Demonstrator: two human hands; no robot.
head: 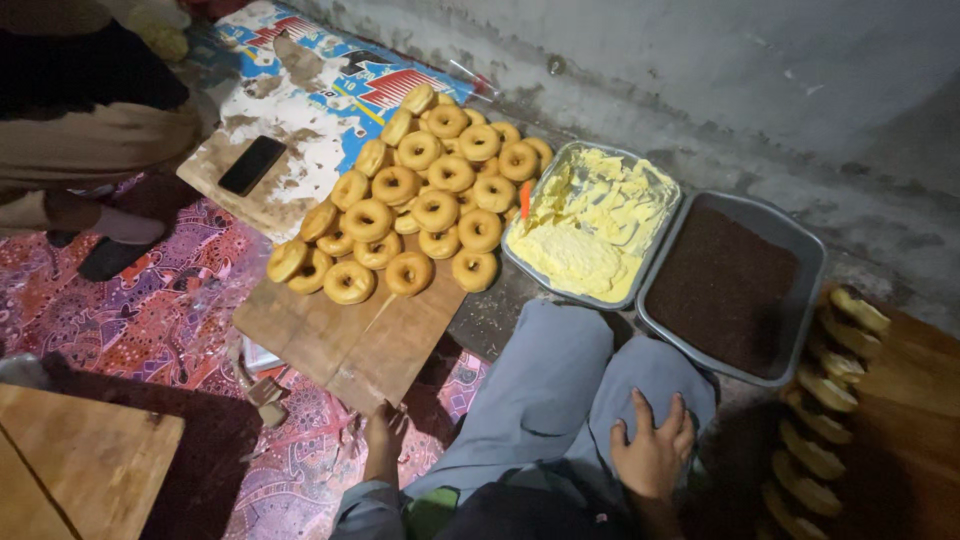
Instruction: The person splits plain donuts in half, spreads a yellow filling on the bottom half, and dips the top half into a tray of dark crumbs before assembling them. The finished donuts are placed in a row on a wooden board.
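While left hand (385, 425) grips board (350, 335), right hand (655, 450) flat on knee (640, 385).

The person's left hand (385, 425) is gripping the near edge of a flat brown wooden board (345, 340) that is carrying a heap of golden ring-shaped doughnuts (420, 195). The right hand (652, 450) is resting open on the grey trouser knee (560, 390). Just beside the board, a rectangular metal tray of pale yellow cream (595, 225) is touching a second grey tray of dark brown crumbs (725, 285). A row of sliced doughnuts (825, 400) is lying at the right. A black phone (252, 164) is lying on printed cardboard (300, 100).
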